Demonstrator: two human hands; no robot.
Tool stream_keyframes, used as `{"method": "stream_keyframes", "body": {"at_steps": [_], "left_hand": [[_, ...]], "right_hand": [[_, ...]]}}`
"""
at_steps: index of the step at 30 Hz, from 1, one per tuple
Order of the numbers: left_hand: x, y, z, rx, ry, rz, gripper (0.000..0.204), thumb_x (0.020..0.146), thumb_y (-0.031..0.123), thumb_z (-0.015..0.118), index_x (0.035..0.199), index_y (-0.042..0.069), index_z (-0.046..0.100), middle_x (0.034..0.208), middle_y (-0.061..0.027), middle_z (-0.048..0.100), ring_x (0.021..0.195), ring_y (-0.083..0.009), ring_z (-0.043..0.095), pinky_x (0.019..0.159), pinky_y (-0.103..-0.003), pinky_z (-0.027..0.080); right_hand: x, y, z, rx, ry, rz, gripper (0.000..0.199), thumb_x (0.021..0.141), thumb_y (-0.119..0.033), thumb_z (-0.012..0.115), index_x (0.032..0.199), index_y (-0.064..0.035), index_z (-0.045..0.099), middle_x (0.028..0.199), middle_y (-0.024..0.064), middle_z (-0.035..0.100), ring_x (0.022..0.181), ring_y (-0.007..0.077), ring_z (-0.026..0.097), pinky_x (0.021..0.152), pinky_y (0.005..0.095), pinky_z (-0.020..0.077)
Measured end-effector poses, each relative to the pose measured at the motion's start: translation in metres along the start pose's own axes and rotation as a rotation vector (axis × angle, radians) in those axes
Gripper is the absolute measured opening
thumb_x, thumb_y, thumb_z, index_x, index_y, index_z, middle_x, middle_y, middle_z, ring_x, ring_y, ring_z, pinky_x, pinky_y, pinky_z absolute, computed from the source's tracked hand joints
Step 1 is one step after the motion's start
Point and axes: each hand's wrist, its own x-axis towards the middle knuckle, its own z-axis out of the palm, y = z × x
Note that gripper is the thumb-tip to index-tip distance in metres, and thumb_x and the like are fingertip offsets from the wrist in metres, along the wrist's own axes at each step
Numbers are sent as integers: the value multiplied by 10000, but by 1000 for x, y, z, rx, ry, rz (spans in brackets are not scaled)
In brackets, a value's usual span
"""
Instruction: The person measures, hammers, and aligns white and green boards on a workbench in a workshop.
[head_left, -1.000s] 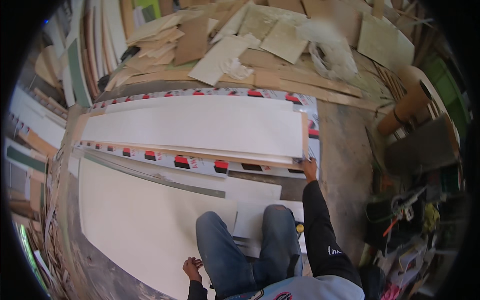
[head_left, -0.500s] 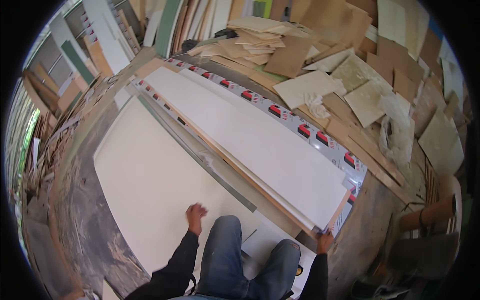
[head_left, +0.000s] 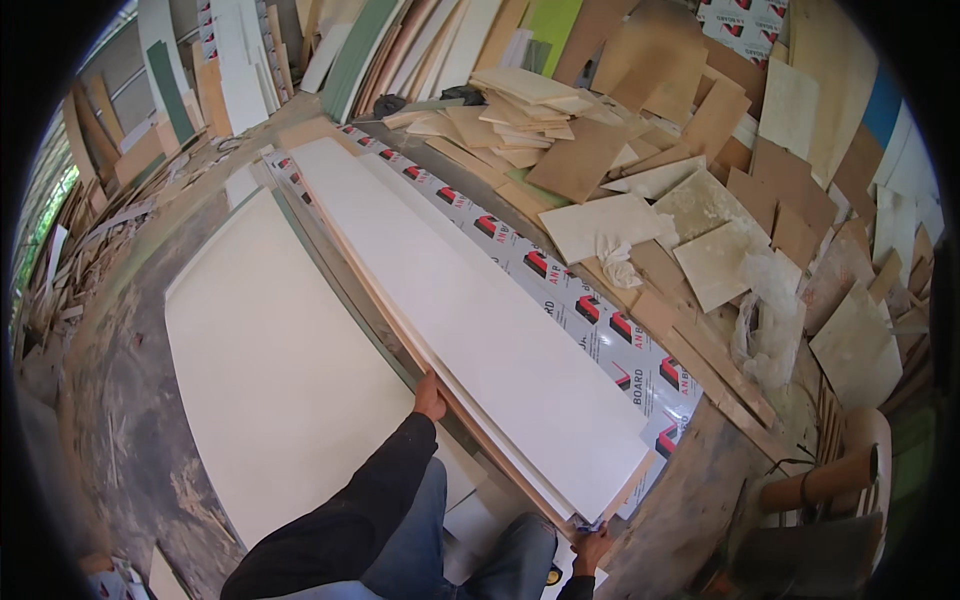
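White board stack (head_left: pixel 470 310) lies over the printed sheet (head_left: pixel 610 345); cream panel (head_left: pixel 280 360) just left of stack. Left hand (head_left: pixel 430 397): fingers touching stack's left long edge, spread hidden, can't tell. Right hand (head_left: pixel 593 547): fingers at stack's near corner, gap unclear.

The dark-sleeved left arm (head_left: pixel 350 505) stretched diagonally forward, the left hand (head_left: pixel 430 396) well ahead of the right hand (head_left: pixel 592 546), which sat low beside the right knee (head_left: pixel 526 545), little of the right forearm (head_left: pixel 577 588) showing.
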Motion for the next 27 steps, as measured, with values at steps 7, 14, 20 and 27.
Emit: {"method": "stream_keyframes", "body": {"at_steps": [7,14,20,27], "left_hand": [[11,9,2,157,185,162,463,1015,419,514,859,-5,616,719,-48,583,621,-159,557,528,-365,456],[-19,-9,49,357,277,228,501,979,428,582,700,16,525,629,-24,482,538,-130,439,462,-365,357],[-49,-15,49,364,455,300,500,976,375,601,806,-94,571,735,-88,540,683,-176,501,597,-359,419],[-123,-44,120,525,297,129,481,984,338,579,834,-119,576,727,-105,579,644,-187,543,564,-341,448]], "right_hand": [[10,6,11,-262,-64,-193,442,1024,-273,415,1065,119,615,687,232,627,454,301,590,344,390,488],[74,34,-20,-751,75,-478,455,798,-245,707,1111,70,611,861,239,635,836,383,603,774,462,471],[108,42,-37,-493,-100,-192,274,871,-163,574,972,88,616,875,258,626,817,416,621,745,499,488],[144,62,-161,-1505,15,-950,288,830,-254,659,1007,-29,622,930,174,654,832,338,639,750,465,480]]}}
